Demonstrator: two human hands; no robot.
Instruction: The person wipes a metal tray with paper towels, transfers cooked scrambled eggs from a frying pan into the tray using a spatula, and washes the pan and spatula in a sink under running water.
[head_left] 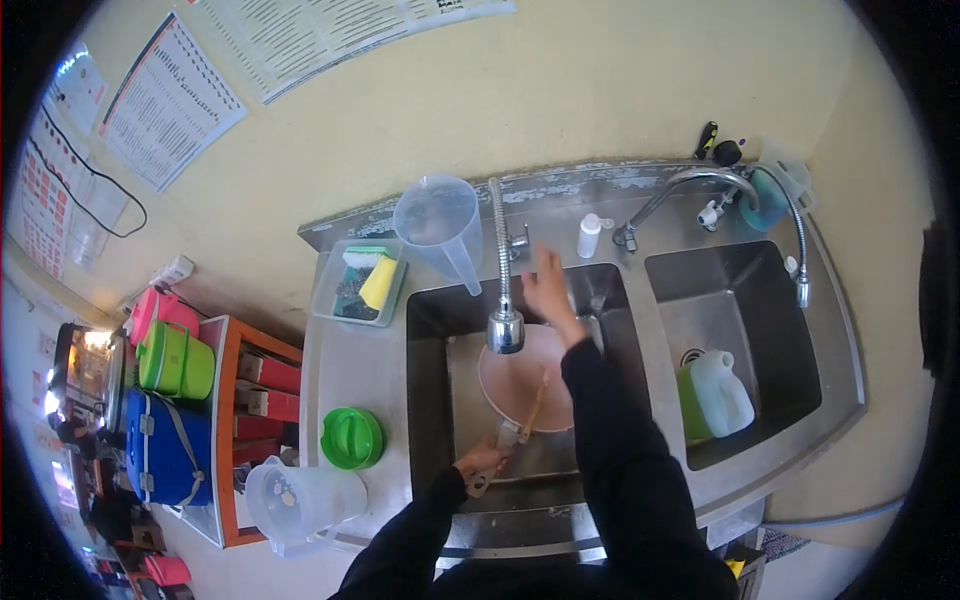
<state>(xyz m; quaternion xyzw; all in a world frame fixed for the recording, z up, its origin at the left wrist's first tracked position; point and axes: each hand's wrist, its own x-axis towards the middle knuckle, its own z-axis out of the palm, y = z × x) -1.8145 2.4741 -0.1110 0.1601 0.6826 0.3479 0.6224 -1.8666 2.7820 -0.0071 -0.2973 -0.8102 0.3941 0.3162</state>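
Note:
A round pink pan (pixel 502 378) sits tilted in the left sink basin, under a flexible chrome faucet (pixel 506 330). My left hand (pixel 482 458) is closed around the pan's handle at the near side of the basin. A wooden utensil (pixel 537 402) lies in the pan, its lower end close to my left hand; whether the fingers also touch it I cannot tell. My right hand (pixel 548 292) is raised over the back of the basin with its fingers stretched out, holding nothing. It is near the faucet's tap lever (pixel 519 241), apart from it.
Left of the basin stand a clear jug (pixel 438 215), a tub (pixel 352 310) with sponges and a green bowl (pixel 352 438). A plastic container (pixel 300 500) is at the counter's left edge. The right basin (pixel 775 340) holds a jerrycan (pixel 715 395). A white bottle (pixel 590 235) stands behind.

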